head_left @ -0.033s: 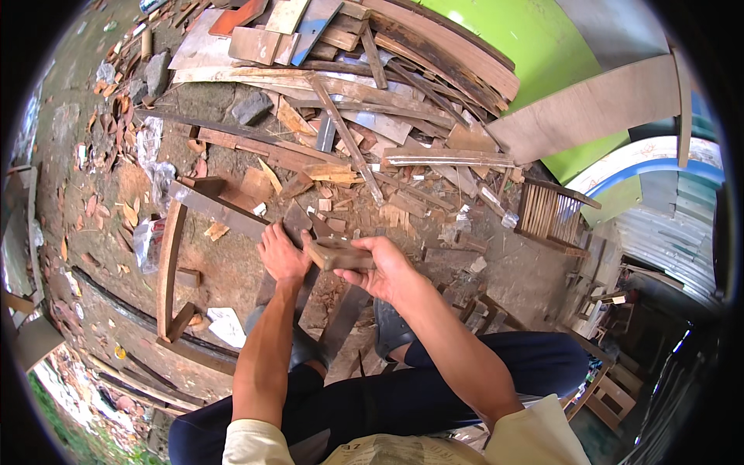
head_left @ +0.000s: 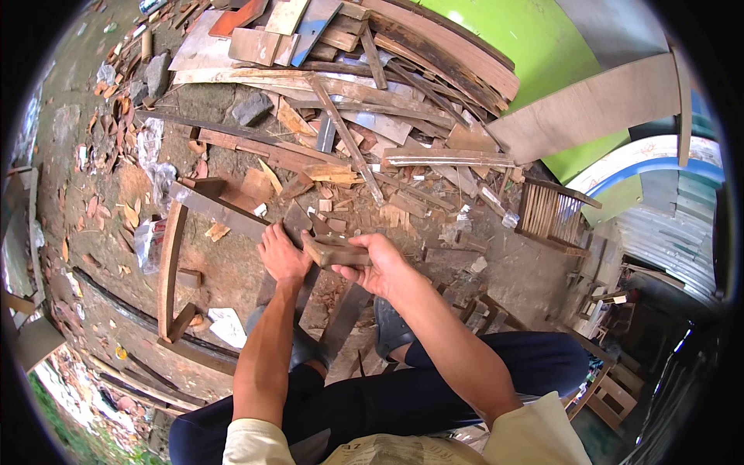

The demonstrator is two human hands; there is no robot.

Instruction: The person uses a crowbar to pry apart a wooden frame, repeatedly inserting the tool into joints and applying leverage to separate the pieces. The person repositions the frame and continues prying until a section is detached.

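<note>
My left hand (head_left: 284, 253) lies over the corner of a dark wooden frame (head_left: 221, 209), its fingers wrapped on the bar where another strip (head_left: 297, 222) crosses it. Just to its right, my right hand (head_left: 381, 266) is closed round a short, thick wooden block (head_left: 337, 254), thumb on top and fingers below. The block's left end is close beside my left hand; whether it touches the frame I cannot tell. The frame's curved side piece (head_left: 170, 267) stretches toward me on the left.
Beyond my hands lies a pile of scrap boards (head_left: 403, 101). A grey stone (head_left: 251, 108) and a plastic bag (head_left: 149, 244) are on the dirt at left. A slatted wooden piece (head_left: 552, 211) stands at right. My dark shoes (head_left: 394, 328) are below my hands.
The wooden block and my right hand have shifted slightly to the left. My left hand and the frame stay where they were.
</note>
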